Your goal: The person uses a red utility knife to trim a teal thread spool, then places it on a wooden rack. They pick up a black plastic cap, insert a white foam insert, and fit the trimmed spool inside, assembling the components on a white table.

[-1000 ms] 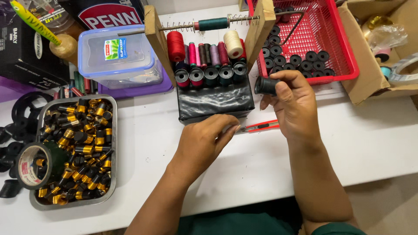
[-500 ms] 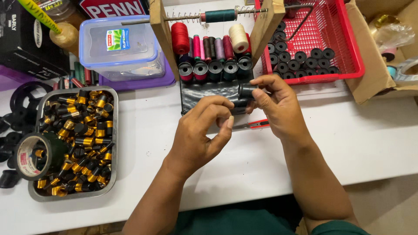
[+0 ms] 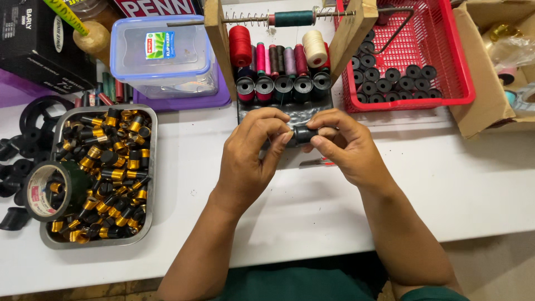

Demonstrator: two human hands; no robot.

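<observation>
One black bobbin (image 3: 304, 134) is pinched between left hand (image 3: 249, 153) and right hand (image 3: 344, 147), both grips closed; five bobbins (image 3: 283, 86) are racked behind.

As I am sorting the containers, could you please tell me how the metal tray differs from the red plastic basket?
The grey metal tray has solid walls and holds black-and-gold cylinders; the red plastic basket has mesh walls and holds plain black spools. The tray sits left of the hands, the basket far right. Both are rectangular and rest on the white table.
</observation>
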